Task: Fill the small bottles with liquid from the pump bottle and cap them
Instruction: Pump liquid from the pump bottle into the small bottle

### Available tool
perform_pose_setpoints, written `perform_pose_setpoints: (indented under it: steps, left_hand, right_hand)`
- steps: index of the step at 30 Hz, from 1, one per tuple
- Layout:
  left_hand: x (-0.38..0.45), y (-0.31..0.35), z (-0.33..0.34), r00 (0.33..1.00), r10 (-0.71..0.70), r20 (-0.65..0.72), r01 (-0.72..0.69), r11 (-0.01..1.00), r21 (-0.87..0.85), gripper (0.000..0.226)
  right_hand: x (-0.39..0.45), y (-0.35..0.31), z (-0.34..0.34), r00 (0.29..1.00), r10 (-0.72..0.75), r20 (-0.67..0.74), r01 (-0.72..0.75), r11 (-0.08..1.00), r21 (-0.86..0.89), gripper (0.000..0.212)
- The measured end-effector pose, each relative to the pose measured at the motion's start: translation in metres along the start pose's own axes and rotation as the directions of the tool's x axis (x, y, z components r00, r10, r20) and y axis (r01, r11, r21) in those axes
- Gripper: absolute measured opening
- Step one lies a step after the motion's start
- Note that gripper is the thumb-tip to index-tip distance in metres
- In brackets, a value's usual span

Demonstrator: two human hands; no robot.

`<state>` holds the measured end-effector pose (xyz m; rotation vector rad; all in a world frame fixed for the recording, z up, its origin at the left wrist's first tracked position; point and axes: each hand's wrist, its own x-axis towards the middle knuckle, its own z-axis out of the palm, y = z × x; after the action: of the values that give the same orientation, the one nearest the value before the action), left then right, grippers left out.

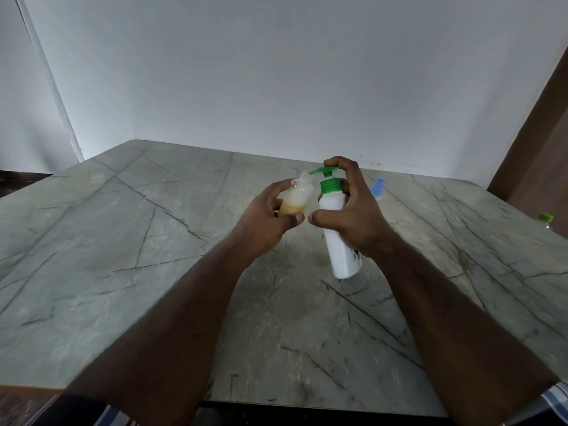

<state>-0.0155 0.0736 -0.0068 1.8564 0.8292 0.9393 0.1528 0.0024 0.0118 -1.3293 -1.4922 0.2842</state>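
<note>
My left hand (267, 219) grips a small translucent bottle (296, 198), uncapped and tilted, with yellowish liquid in its lower part. My right hand (353, 216) holds a white pump bottle (339, 250) with a green pump head (324, 171), lifted above the table and leaning. A finger of that hand lies on top of the pump head. The green spout points left and meets the open threaded mouth of the small bottle. Both thumbs nearly touch below the bottles.
The grey marble table (153, 272) stretches under both arms. A small bottle with a blue cap (377, 187) stands at the back right, partly hidden behind my right hand. A green-capped bottle (545, 219) sits at the table's right edge. A brown door frame rises on the right.
</note>
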Motion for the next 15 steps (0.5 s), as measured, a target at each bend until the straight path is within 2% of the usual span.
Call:
perform_pose_setpoints:
  steps: [9, 15]
  left_hand:
    - [-0.0005, 0.0005, 0.0005, 1.0, -0.014, 0.001, 0.014, 1.0, 0.007, 0.069]
    - [-0.0002, 0.0013, 0.0008, 1.0, -0.019, 0.001, 0.019, 1.0, 0.019, 0.069]
  right_hand:
    - [-0.002, -0.0033, 0.0021, 1.0, -0.002, 0.011, 0.001, 1.0, 0.03, 0.093]
    - [-0.0007, -0.0017, -0.0004, 1.0, 0.007, 0.013, -0.007, 1.0, 0.02, 0.085]
